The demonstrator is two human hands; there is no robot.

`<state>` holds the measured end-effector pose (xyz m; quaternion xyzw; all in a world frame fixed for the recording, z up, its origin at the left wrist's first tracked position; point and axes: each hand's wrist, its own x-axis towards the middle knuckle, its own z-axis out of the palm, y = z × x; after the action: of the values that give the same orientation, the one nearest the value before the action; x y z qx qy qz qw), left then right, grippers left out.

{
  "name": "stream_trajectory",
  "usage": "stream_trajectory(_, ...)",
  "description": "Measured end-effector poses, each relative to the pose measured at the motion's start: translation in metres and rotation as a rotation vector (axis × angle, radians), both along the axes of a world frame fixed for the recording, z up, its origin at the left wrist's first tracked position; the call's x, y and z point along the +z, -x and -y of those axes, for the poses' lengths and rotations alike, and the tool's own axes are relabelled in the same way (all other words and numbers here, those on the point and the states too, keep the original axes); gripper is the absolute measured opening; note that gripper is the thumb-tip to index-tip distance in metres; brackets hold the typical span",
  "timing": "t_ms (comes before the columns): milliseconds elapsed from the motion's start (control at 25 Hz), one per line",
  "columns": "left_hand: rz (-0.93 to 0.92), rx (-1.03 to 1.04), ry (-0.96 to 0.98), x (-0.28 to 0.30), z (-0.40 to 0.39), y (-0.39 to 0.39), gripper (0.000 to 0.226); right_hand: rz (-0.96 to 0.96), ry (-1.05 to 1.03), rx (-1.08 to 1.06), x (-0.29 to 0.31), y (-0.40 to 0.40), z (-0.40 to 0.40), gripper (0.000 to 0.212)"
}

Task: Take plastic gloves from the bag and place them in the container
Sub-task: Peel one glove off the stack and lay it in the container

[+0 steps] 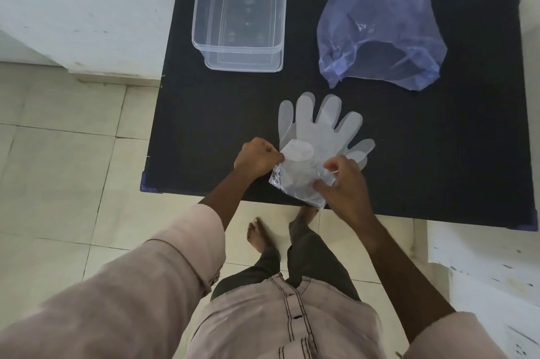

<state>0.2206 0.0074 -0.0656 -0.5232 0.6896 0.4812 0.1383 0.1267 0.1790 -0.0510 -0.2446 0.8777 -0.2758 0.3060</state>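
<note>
Closest to me, at the near edge of the black table (204, 113), both my hands work on a stack of thin plastic gloves (318, 130). My left hand (257, 158) is closed into a pinch on the folded-over flap at the stack's left side, which I judge keeps the sheets from sliding while I separate them. My right hand (342, 180) is curled loosely, fingertips pinching the crinkled cuff end where the film bunches up; that end lifts off the table while the glove fingers lie flat and fanned out, pointing away from me. The layers seem slightly offset, so more than one glove is probably here.

Farther back on the right, the bluish plastic bag (380, 37) sits slumped with its mouth open toward me, well apart from the gloves. I cannot tell whether more gloves are inside.

Farther back on the left, the clear container (201, 37) stands open and looks empty, so I judge nothing has been placed yet. The gloves are slippery and cling together, so a firm pinch matters for the carry.
</note>
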Motion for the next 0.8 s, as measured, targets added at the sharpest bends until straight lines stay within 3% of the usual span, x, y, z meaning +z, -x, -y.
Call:
stream_trajectory(120, -0.072, 0.260, -0.232, 0.018, -0.003, 0.005, 0.018, -0.147, -0.069, 0.192, -0.004, -0.021, 0.005, 0.075)
stream_trajectory(240, -0.115, 0.428, -0.446, 0.031, -0.008, 0.009, 0.019, -0.357, -0.146, 0.232, -0.007, -0.038, 0.005, 0.090)
stream_trajectory(360, -0.130, 0.500, -0.560, 0.036, -0.011, 0.009, 0.021, -0.554, -0.078, 0.167, -0.008, -0.042, 0.011, 0.066)
stream_trajectory(440, -0.168, 0.538, -0.603, 0.036, -0.012, 0.008, 0.023, -0.502, -0.031, 0.151, -0.007, -0.035, 0.013, 0.038)
stream_trajectory(520, -0.234, 0.556, -0.439, 0.031, -0.017, 0.005, 0.027, -0.343, 0.012, 0.071, -0.002, -0.024, 0.014, 0.022)
stream_trajectory(560, -0.255, 0.489, -0.223, 0.026, -0.021, -0.001, 0.027, -0.269, 0.043, 0.005, 0.001, -0.018, 0.014, 0.018)
stream_trajectory(640, -0.253, 0.130, 0.346, 0.014, -0.034, -0.020, 0.021, -0.168, 0.089, -0.101, 0.006, -0.006, 0.016, 0.016)
stream_trajectory(680, -0.265, -0.037, 0.509, 0.008, -0.042, -0.031, 0.019, -0.126, 0.105, -0.133, 0.009, 0.000, 0.017, 0.016)
stream_trajectory(800, -0.234, -0.240, 0.569, -0.004, -0.057, -0.054, 0.030, -0.021, 0.139, -0.190, 0.015, 0.013, 0.018, 0.010)
